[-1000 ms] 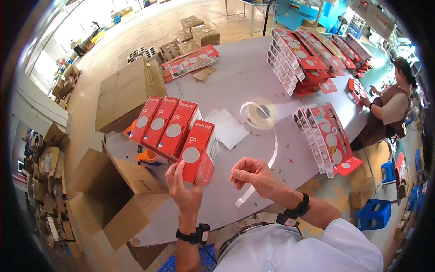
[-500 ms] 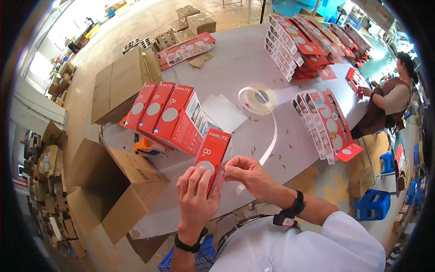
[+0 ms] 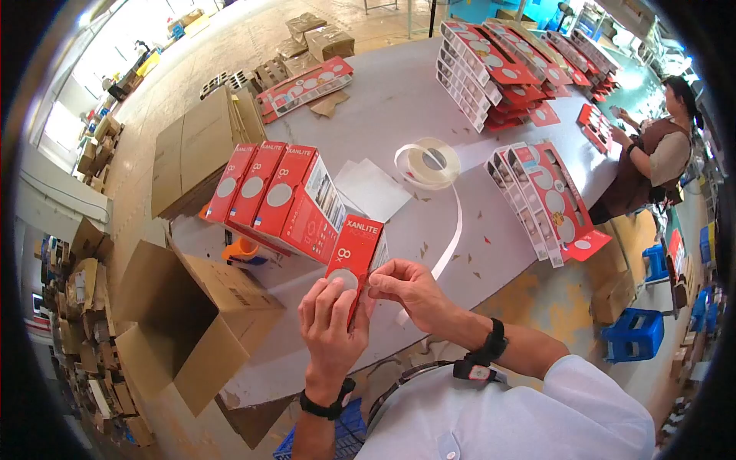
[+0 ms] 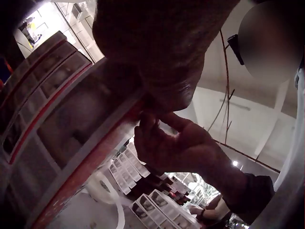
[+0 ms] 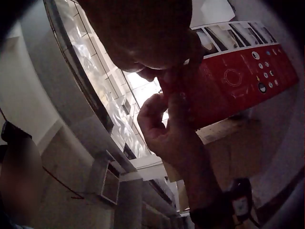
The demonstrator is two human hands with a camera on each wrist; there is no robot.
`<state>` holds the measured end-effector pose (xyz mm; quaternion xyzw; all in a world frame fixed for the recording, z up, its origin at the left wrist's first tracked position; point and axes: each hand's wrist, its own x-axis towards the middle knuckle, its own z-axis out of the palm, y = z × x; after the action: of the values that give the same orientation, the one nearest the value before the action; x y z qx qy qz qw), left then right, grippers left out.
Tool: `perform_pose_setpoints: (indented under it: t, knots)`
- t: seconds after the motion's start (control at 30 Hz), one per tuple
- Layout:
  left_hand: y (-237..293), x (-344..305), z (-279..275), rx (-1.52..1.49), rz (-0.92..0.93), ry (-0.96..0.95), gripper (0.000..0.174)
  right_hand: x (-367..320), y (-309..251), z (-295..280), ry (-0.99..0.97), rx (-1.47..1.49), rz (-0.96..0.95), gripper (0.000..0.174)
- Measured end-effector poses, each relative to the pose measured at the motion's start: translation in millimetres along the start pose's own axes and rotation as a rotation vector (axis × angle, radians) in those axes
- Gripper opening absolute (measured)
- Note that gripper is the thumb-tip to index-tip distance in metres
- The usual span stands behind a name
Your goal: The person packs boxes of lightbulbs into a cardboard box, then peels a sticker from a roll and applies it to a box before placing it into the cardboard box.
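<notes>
Red rectangular XANLITE cardboard cartons (image 3: pixel 277 196): four
Round flat roll of white tape (image 3: pixel 418 168): one
Open brown cardboard box (image 3: pixel 239 295): one
Bare hands (image 3: pixel 335 320) at the cartons: two
Black wrist straps (image 3: pixel 326 408): two

Wears pale bluish-white shirt (image 3: pixel 537 414), short sleeve (image 3: pixel 571 383), buttoned tab (image 3: pixel 448 445), dark belt (image 3: pixel 397 389). Black left wrist strap (image 3: pixel 320 406), black right wrist strap (image 3: pixel 492 346) with pale, red-edged module (image 3: pixel 478 372). Left hand (image 3: pixel 333 320), right hand (image 3: pixel 412 291) bare.
</notes>
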<state>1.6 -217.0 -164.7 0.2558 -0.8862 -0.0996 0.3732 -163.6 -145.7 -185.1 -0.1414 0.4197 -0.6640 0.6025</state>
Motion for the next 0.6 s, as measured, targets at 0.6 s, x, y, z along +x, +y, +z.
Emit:
perform_pose_setpoints:
  t: [0.6]
  knots:
    - [0.6,2.9,-2.3,0.15,0.027,-0.076,0.038,6.5,0.8,1.8,-0.015,0.012,0.009,0.011]
